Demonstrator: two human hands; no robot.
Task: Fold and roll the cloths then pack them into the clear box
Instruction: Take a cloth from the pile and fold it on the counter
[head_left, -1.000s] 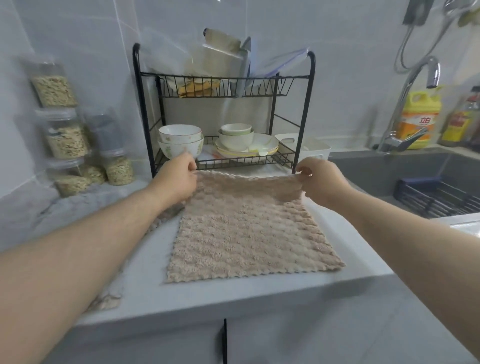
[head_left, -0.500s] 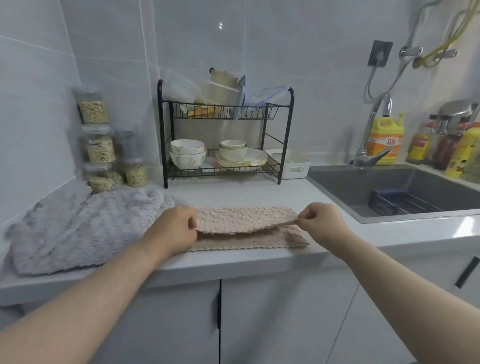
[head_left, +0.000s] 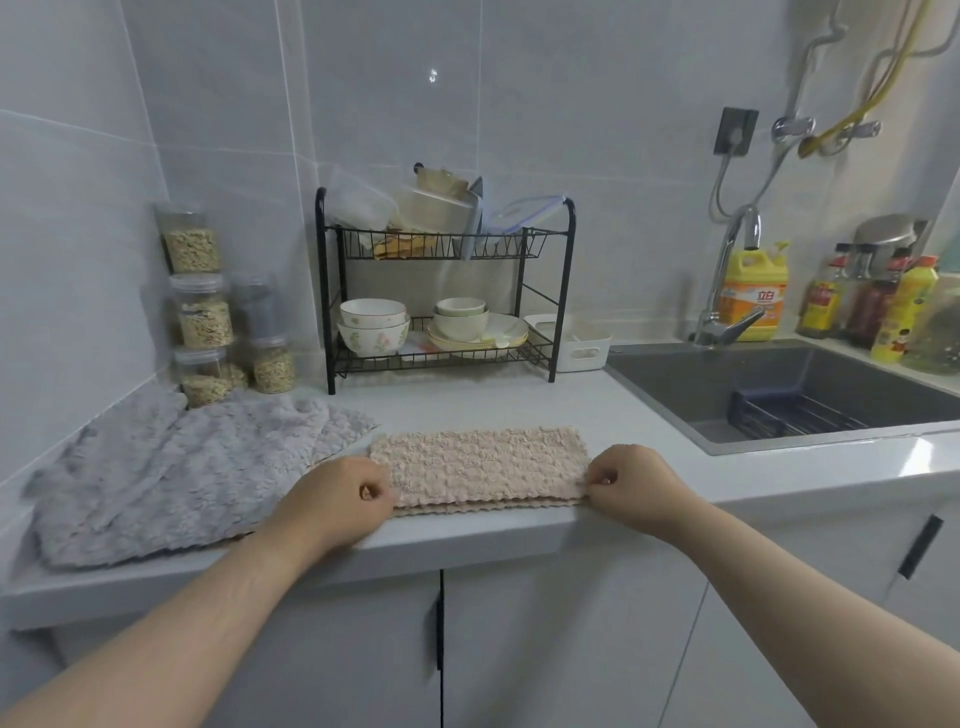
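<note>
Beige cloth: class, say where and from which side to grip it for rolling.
Grip a short end of the beige cloth, coming from the side, as the right hand does now. It lies as a long flat doubled strip, so pinching both layers there should let it roll lengthwise.

Beige cloth (head_left: 478, 462) lower layer mostly under top fold; R-edge bottle (head_left: 935, 332) cropped.

The beige cloth (head_left: 478, 462) has a bubbled weave; the grey cloth (head_left: 171, 483) at the countertop's (head_left: 467, 402) left edge shows the same. The dish rack (head_left: 323, 291) is black, the lower bowl (head_left: 373, 336) white with pink flowers, the detergent bottle (head_left: 756, 296) yellow, orange-labelled.
</note>
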